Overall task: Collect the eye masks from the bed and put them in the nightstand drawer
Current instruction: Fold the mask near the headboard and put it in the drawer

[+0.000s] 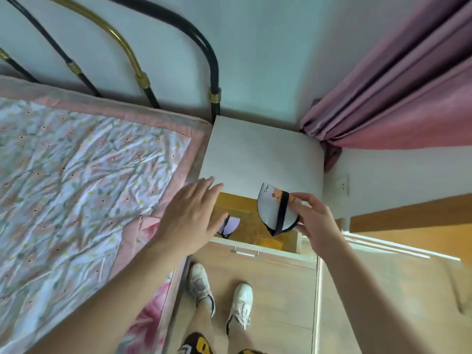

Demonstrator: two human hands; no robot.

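Note:
My right hand (315,221) pinches a folded white eye mask (272,209) with a cartoon bear print and a black strap, holding it above the open nightstand drawer (265,247). A pale purple eye mask (231,224) lies inside the drawer on its yellowish wooden bottom, partly hidden by my left hand. My left hand (190,215) hovers with fingers spread over the drawer's left side, next to the bed edge, holding nothing. The white nightstand top (260,154) is bare.
The bed with a floral quilt (76,187) fills the left, with a black and brass metal headboard (214,80) behind. Pink curtains (398,98) hang at the right. My feet in white shoes (219,297) stand on the wooden floor before the drawer.

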